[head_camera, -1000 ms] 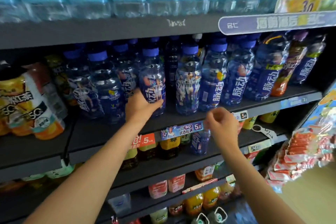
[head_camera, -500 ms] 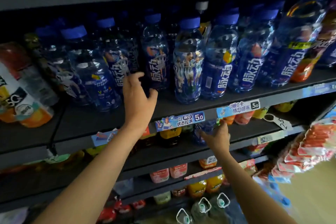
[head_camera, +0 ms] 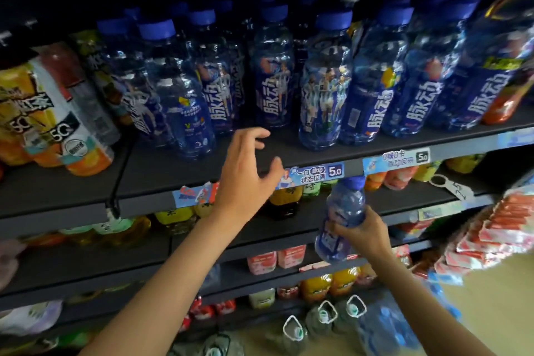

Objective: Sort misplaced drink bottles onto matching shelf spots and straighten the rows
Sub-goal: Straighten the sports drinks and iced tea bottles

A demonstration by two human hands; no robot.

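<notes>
Below the front edge of the dark shelf, the right hand holds a small blue bottle with a blue cap, its grip wrapped round the lower middle of the body, thumb across the label; the bottle is tilted a little, cap upward and just under the price tag on the shelf lip, in front of the lower shelf's yellow and dark drinks. Left of it, the left hand hovers over the bare front strip of the shelf, fingers spread and loosely bent, grip wide and holding nothing, fingertips near but apart from the row of blue bottles standing on that shelf. That row runs from the middle to the right end, labels facing different ways, some bottles set further back than others, with a gap in the front line just ahead of the left hand. At the left end of the same shelf stand orange juice bottles, beyond a black divider. Lower shelves carry small red, orange and yellow bottles, and red packets hang at the right
</notes>
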